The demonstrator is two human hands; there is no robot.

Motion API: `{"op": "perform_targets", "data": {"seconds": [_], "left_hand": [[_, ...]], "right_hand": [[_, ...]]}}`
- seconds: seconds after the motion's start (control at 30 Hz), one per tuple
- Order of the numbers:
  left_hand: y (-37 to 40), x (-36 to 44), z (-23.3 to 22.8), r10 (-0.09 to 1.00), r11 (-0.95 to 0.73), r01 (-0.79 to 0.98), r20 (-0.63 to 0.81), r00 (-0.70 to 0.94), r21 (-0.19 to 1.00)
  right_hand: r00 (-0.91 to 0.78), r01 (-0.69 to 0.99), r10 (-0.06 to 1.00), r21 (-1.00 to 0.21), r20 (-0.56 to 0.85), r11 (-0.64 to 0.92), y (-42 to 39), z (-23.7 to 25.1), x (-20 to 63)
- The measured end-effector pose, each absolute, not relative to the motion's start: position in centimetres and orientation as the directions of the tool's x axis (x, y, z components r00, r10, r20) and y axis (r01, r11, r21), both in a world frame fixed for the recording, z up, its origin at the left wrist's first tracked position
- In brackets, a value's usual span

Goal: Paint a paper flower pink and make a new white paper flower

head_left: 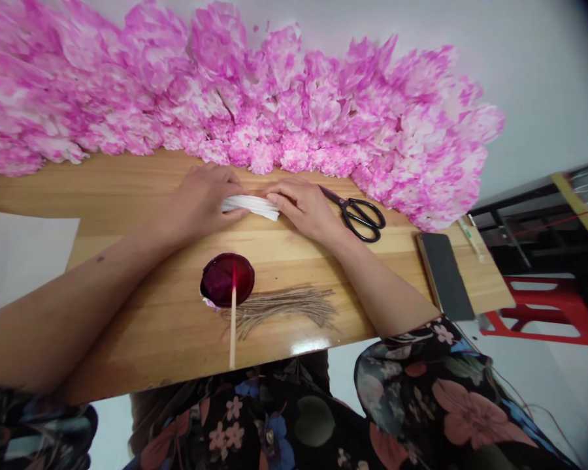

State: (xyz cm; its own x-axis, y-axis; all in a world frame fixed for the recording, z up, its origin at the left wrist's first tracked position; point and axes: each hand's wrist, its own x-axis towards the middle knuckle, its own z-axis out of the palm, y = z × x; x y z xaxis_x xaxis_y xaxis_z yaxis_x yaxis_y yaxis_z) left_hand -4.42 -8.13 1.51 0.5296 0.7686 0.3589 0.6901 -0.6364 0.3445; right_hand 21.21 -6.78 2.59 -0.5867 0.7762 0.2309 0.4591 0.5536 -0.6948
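A narrow strip of folded white paper [253,205] with lengthwise pleats lies across the middle of the table, between my two hands. My left hand [200,199] is closed on its left end, thumb in front and fingers behind. At the right end, my right hand [301,205] pinches the strip between thumb and fingers. Closer to me stands a small round dish of dark red liquid [219,277], with a wooden stick [233,320] resting in it, its tip stained pink. Beside the dish lies a bundle of thin brown twine pieces [287,308].
Pink and white paper flowers [294,98] are massed along the table's back edge. Black-handled scissors [361,215] lie just right of my right hand. Farther right are a dark phone [443,274] and a red plastic stool [558,310]. White paper sheets [24,261] lie at left.
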Motion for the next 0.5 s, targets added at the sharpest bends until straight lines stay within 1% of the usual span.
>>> {"op": "perform_targets", "data": {"seconds": [0.13,0.5], "left_hand": [[-8.13,-4.40,1.61,0.781,-0.623,0.699,0.338,0.525,0.352],[-8.20,-4.37,1.92,0.772,-0.634,0.675,0.356,0.526,0.377]], "right_hand": [[-0.579,0.465,0.782,-0.694,0.231,0.549,-6.76,2.53,21.23],[-0.546,0.459,0.801,-0.713,0.244,0.530,-6.51,2.12,21.13]]}}
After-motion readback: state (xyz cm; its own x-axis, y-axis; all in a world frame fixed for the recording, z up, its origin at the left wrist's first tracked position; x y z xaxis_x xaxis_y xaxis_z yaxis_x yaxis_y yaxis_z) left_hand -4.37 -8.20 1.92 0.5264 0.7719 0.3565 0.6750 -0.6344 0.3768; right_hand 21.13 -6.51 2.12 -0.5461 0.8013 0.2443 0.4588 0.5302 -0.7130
